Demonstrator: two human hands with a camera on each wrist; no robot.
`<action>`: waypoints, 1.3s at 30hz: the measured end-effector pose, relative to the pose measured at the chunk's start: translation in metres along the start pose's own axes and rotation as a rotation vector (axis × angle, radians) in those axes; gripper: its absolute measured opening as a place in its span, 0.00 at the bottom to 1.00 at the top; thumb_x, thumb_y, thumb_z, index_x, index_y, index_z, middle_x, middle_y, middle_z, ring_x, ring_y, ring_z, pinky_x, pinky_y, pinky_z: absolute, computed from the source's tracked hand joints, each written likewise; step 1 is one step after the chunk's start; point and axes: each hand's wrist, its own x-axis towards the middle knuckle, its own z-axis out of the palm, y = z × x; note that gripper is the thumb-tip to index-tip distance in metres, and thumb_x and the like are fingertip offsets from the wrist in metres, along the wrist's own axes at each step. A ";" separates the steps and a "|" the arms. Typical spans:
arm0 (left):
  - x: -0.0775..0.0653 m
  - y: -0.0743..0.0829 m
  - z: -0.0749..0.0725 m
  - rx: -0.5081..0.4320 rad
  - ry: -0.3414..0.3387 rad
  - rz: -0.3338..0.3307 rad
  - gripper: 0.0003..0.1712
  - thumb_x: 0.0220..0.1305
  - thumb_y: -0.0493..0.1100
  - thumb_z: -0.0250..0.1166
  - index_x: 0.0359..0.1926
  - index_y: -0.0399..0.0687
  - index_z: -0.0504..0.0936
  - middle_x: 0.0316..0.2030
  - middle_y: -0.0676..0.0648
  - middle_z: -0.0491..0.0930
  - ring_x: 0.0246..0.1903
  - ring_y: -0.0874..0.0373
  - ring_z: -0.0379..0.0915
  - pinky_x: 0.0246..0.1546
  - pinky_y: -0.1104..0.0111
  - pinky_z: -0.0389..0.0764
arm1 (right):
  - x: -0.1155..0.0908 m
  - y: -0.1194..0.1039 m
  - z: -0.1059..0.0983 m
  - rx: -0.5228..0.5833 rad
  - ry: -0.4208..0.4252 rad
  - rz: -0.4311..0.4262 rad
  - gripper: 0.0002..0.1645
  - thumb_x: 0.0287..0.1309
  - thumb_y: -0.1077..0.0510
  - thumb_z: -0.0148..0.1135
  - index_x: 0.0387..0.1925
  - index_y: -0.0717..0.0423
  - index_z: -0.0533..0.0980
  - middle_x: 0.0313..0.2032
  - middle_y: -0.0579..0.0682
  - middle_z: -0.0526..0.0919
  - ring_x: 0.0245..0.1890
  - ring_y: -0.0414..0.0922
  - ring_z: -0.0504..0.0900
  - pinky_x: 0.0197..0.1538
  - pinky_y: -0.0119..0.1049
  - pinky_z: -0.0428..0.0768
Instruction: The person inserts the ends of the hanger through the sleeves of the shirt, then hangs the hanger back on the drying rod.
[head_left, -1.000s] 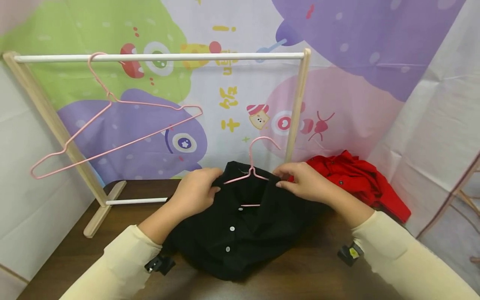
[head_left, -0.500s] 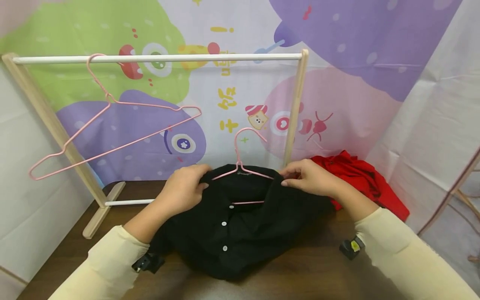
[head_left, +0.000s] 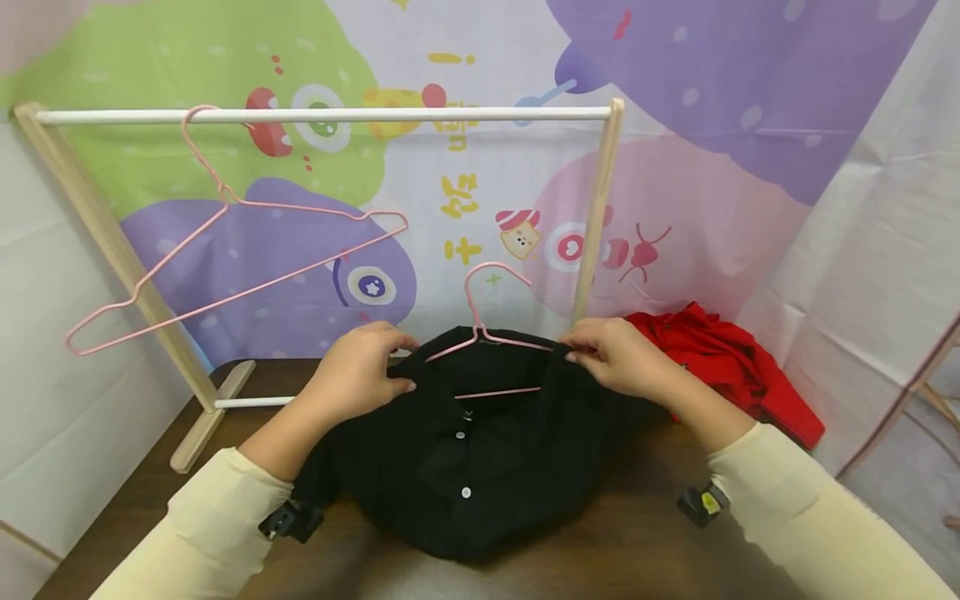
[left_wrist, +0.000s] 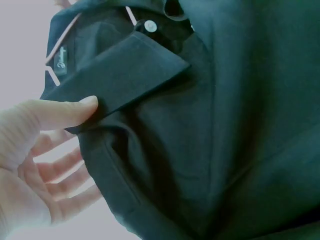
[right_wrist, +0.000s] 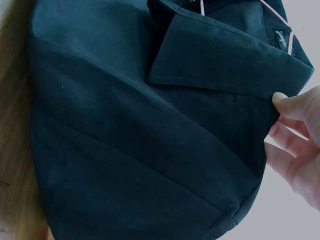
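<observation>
A black button-up shirt (head_left: 510, 467) with white buttons hangs over a pink wire hanger (head_left: 470, 287), whose hook rises from the collar (right_wrist: 220, 55). My left hand (head_left: 358, 367) pinches the shirt by the collar and shoulder on the left; in the left wrist view its thumb (left_wrist: 75, 112) lies over the collar edge. On the opposite side my right hand (head_left: 626, 357) pinches the other shoulder near the collar. The hanger's bottom bar shows through the neck opening, and its arms are hidden inside the cloth. The shirt's lower part lies bunched close over the brown table (head_left: 637, 542).
Behind the shirt stands a rack with wooden legs (head_left: 592, 217) and a white top rail (head_left: 450, 114). A second pink hanger (head_left: 225, 196), bare, hangs from the rail's left part. A red garment (head_left: 727, 358) lies crumpled at the right. A patterned cloth backdrop (head_left: 480, 50) closes off the rear.
My left hand has moved left along the shirt, spreading the collar wider. The hanger hook has shifted left and stands straighter, and more of the bottom bar shows in the neck opening.
</observation>
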 end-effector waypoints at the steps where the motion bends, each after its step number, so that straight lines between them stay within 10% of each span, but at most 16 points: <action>1: 0.000 -0.001 0.000 0.022 0.007 0.000 0.22 0.36 0.42 0.74 0.38 0.45 0.81 0.35 0.49 0.77 0.34 0.55 0.73 0.38 0.60 0.72 | 0.000 0.000 0.000 -0.008 0.007 -0.002 0.11 0.42 0.65 0.66 0.34 0.57 0.79 0.29 0.46 0.81 0.28 0.40 0.76 0.36 0.36 0.78; 13: -0.001 -0.005 -0.002 -0.049 -0.038 0.023 0.14 0.45 0.37 0.68 0.19 0.49 0.69 0.15 0.53 0.63 0.18 0.60 0.58 0.22 0.66 0.62 | 0.003 -0.004 -0.004 0.006 0.030 0.008 0.12 0.42 0.66 0.67 0.34 0.58 0.80 0.29 0.47 0.81 0.28 0.40 0.76 0.37 0.37 0.78; 31: -0.020 -0.004 -0.013 -0.003 -0.080 0.080 0.13 0.51 0.35 0.63 0.40 0.43 0.76 0.30 0.50 0.77 0.30 0.55 0.73 0.34 0.60 0.73 | -0.003 -0.005 -0.001 0.210 -0.095 0.193 0.17 0.44 0.55 0.67 0.39 0.50 0.78 0.33 0.40 0.80 0.32 0.36 0.76 0.38 0.34 0.77; 39: -0.035 -0.011 -0.024 0.002 -0.009 0.029 0.14 0.51 0.34 0.63 0.42 0.43 0.76 0.31 0.48 0.78 0.28 0.56 0.72 0.30 0.60 0.72 | -0.013 0.001 -0.005 0.177 0.046 0.204 0.25 0.38 0.49 0.70 0.42 0.50 0.76 0.38 0.42 0.77 0.36 0.39 0.75 0.41 0.38 0.77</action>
